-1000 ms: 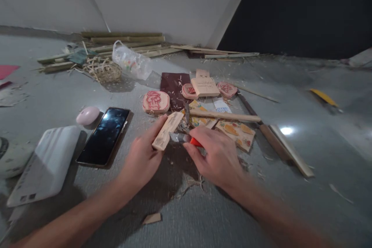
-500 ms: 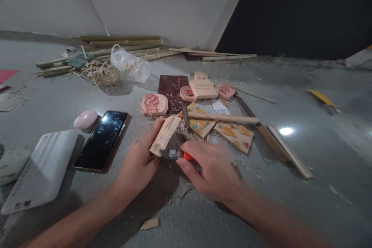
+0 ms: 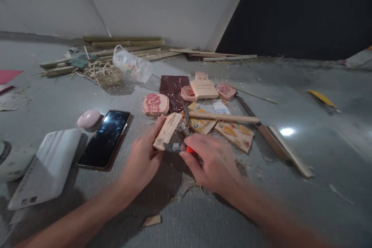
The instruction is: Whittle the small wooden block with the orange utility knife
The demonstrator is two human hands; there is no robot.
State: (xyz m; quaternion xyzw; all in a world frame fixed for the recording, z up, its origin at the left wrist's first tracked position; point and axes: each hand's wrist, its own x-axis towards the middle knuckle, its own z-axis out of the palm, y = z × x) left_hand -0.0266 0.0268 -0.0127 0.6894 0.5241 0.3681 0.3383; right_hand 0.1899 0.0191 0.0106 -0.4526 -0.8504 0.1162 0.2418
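Note:
My left hand (image 3: 145, 151) is closed around a rough-edged block of pale wood (image 3: 167, 131), holding it tilted. My right hand (image 3: 212, 162) grips pliers (image 3: 175, 147) with a dark metal head and a red-orange handle, mostly hidden by the fingers. The head meets the lower right edge of the block; whether the jaws bite into it I cannot tell. Just beyond my hands lies a hammer (image 3: 222, 116) with a wooden handle, resting over painted wooden pieces (image 3: 235, 135). Wood shavings are scattered underneath.
A phone (image 3: 105, 139), a white power bank (image 3: 46, 166) and a pink egg-shaped object (image 3: 88, 118) lie on the left. Carved wooden blocks (image 3: 155, 104), a plastic bottle (image 3: 132, 65) and bamboo sticks (image 3: 124, 42) are farther back. A long-handled tool (image 3: 270, 141) and a yellow-handled tool (image 3: 321, 98) lie right.
Both hands, with the block and pliers, have shifted slightly up and to the right in view. Their grips stay the same, and the whole scene has slid a little right.

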